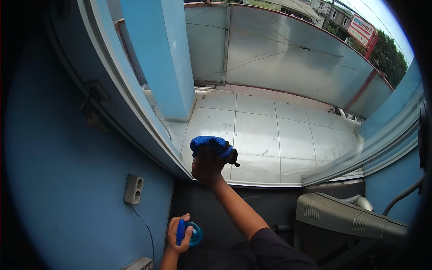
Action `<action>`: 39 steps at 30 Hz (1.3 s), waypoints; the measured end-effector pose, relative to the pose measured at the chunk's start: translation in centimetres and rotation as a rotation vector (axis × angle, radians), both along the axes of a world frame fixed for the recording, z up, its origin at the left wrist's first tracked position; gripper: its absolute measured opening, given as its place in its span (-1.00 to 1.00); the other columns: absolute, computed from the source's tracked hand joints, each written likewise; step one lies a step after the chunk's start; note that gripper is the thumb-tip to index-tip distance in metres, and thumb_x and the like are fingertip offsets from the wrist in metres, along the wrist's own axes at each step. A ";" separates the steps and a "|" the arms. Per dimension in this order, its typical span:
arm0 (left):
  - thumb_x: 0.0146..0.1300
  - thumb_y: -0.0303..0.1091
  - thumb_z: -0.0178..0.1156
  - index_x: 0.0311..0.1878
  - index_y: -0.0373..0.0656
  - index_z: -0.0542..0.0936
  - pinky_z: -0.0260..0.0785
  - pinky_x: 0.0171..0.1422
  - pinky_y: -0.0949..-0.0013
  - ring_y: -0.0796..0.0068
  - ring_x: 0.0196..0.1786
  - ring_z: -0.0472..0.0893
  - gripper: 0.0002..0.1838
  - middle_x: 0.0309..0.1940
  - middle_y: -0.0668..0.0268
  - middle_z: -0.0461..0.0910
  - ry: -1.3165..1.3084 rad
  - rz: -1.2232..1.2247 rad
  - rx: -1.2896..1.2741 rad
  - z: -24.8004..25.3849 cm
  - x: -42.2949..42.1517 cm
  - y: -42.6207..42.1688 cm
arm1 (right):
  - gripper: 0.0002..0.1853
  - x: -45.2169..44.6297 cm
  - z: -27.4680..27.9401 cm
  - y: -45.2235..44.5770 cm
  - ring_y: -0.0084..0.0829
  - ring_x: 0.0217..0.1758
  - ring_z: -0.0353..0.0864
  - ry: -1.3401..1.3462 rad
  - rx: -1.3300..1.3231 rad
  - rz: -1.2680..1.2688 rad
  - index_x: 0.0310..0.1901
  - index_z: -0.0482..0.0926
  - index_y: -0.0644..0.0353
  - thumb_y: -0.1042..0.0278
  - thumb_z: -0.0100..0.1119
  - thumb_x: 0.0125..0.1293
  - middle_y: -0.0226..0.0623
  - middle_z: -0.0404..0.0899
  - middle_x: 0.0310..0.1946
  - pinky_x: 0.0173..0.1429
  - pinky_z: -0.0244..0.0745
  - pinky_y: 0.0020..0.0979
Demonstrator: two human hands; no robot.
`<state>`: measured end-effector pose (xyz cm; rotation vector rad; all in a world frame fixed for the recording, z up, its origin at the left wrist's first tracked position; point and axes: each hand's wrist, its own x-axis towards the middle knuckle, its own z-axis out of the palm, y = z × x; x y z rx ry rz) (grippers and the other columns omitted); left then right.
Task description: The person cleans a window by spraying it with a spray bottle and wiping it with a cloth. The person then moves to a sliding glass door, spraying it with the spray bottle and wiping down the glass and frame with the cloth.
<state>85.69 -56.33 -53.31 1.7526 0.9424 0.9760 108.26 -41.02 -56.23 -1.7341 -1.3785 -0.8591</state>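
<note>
My right hand (207,165) reaches forward, closed on a bunched blue cloth (209,143). The cloth seems to lie against the window glass (261,148); the exact contact is hard to make out. Dark shapes at the cloth's right side are unclear. Lower down, close to my body, my left hand (175,236) is wrapped round a spray bottle (196,234) with a blue head and a round teal body. It is seen from above, and my fingers hide part of it.
A pale window frame (128,85) runs along the left, next to a blue wall (85,180) with a power socket (133,189) and its cord. At lower right stands a grey machine housing (342,216). Beyond the glass are a tiled balcony floor (256,128) and a metal railing panel (288,49).
</note>
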 end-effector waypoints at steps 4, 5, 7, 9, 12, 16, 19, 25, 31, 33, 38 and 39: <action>0.28 -0.46 0.23 0.04 -0.34 0.56 0.47 0.29 0.16 0.11 0.12 0.63 -0.72 -0.02 0.03 0.58 -0.006 0.064 0.018 -0.4 -3.3 1.3 | -0.48 -6.7 -3.4 4.2 0.02 0.40 0.19 0.012 0.043 0.197 0.23 0.58 -0.14 0.07 0.11 0.19 -0.36 0.39 0.36 0.35 -0.02 0.23; 0.29 -0.45 0.23 0.03 -0.33 0.56 0.47 0.29 0.16 0.11 0.11 0.63 -0.73 -0.02 0.03 0.58 0.000 0.071 0.044 -0.4 -3.9 1.6 | -0.51 -7.5 -3.6 4.8 0.12 0.47 0.13 0.010 0.055 0.226 0.17 0.62 -0.04 0.09 0.11 0.19 -0.27 0.34 0.41 0.42 -0.17 0.37; 0.29 -0.46 0.22 0.03 -0.32 0.56 0.47 0.28 0.15 0.10 0.11 0.63 -0.73 -0.02 0.04 0.58 0.006 0.080 0.054 -0.2 -5.0 2.2 | -0.53 -7.7 -4.0 4.9 -0.03 0.40 0.22 0.001 0.081 0.214 0.19 0.62 -0.16 0.12 0.11 0.20 -0.39 0.42 0.33 0.36 0.01 0.19; 0.29 -0.46 0.21 0.03 -0.33 0.55 0.45 0.30 0.13 0.08 0.12 0.62 -0.73 -0.03 0.04 0.57 0.051 0.123 0.089 -0.3 -5.7 2.4 | -0.53 -6.7 -4.8 4.0 -0.18 0.33 0.30 -0.003 0.100 0.177 0.21 0.62 -0.28 0.16 0.11 0.22 -0.50 0.51 0.25 0.30 0.18 0.01; 0.29 -0.48 0.19 0.03 -0.34 0.55 0.43 0.31 0.11 0.08 0.13 0.61 -0.74 -0.01 0.03 0.55 0.038 0.127 0.063 -0.6 -5.5 2.6 | -0.50 -3.7 -7.6 1.7 -0.44 0.25 0.42 -0.095 -0.027 0.214 0.20 0.62 -0.42 0.19 0.14 0.19 -0.57 0.55 0.11 0.29 0.22 -0.15; 0.31 -0.51 0.16 0.13 -0.34 0.48 0.44 0.30 0.07 0.06 0.13 0.60 -0.66 -0.02 0.02 0.53 0.044 0.043 0.095 -1.5 -4.3 2.8 | -0.55 2.9 -11.7 -3.5 -0.29 0.35 0.32 -0.167 -0.196 0.032 0.12 0.63 -0.57 0.15 0.28 0.17 -0.58 0.45 0.24 0.29 0.19 -0.17; 0.32 -0.54 0.15 0.22 -0.32 0.42 0.46 0.29 0.04 0.04 0.12 0.60 -0.59 -0.02 0.01 0.53 0.035 -0.022 0.107 -1.9 -2.5 2.5 | -0.78 9.5 -10.4 -9.4 -0.19 0.17 0.50 -0.119 -0.273 -0.143 -0.09 0.66 -0.40 0.08 0.23 0.21 -0.42 0.55 -0.06 0.13 0.31 -0.09; 0.28 -0.61 0.19 0.28 -0.28 0.38 0.47 0.29 0.03 0.04 0.10 0.61 -0.51 0.02 -0.03 0.55 0.039 -0.214 0.148 -2.8 3.0 1.7 | -0.31 27.6 -14.1 -22.2 0.36 0.59 -0.09 -0.155 -0.126 -0.226 0.49 0.11 0.26 -0.05 -0.21 0.51 0.26 -0.08 0.55 0.56 -0.09 0.32; 0.24 -0.64 0.22 0.29 -0.28 0.37 0.51 0.24 0.02 0.01 0.08 0.63 -0.47 0.00 -0.03 0.59 0.033 -0.388 0.187 -3.2 8.8 -0.9 | -0.10 40.6 -10.7 -32.2 0.41 0.54 -0.04 0.074 -0.074 -0.382 0.47 0.00 0.48 -0.30 -0.38 0.48 0.40 -0.03 0.48 0.61 -0.17 0.17; 0.23 -0.62 0.24 0.20 -0.32 0.45 0.50 0.25 0.04 0.02 0.08 0.64 -0.55 -0.02 -0.02 0.60 -0.003 -0.397 0.149 -3.4 10.3 -1.6 | -0.15 43.1 -10.0 -34.7 0.34 0.53 0.01 0.026 -0.084 -0.437 0.45 0.06 0.49 -0.23 -0.34 0.49 0.39 0.07 0.43 0.60 -0.14 0.09; 0.24 -0.66 0.21 0.27 -0.29 0.40 0.50 0.26 0.04 0.03 0.10 0.62 -0.49 -0.01 -0.04 0.57 0.055 -0.544 0.124 -5.6 12.2 -3.6 | -0.15 45.2 -13.0 -37.3 0.28 0.61 -0.14 0.196 -0.106 -0.516 0.51 -0.09 0.48 -0.07 -0.23 0.43 0.38 -0.10 0.52 0.66 -0.24 0.00; 0.24 -0.66 0.21 0.24 -0.31 0.42 0.50 0.27 0.05 0.03 0.11 0.62 -0.53 -0.01 -0.04 0.57 0.048 -0.555 0.100 -6.5 12.4 -4.1 | -0.14 45.0 -14.4 -37.4 0.26 0.61 -0.14 0.203 -0.090 -0.554 0.51 -0.10 0.47 -0.05 -0.21 0.40 0.37 -0.09 0.52 0.66 -0.22 -0.02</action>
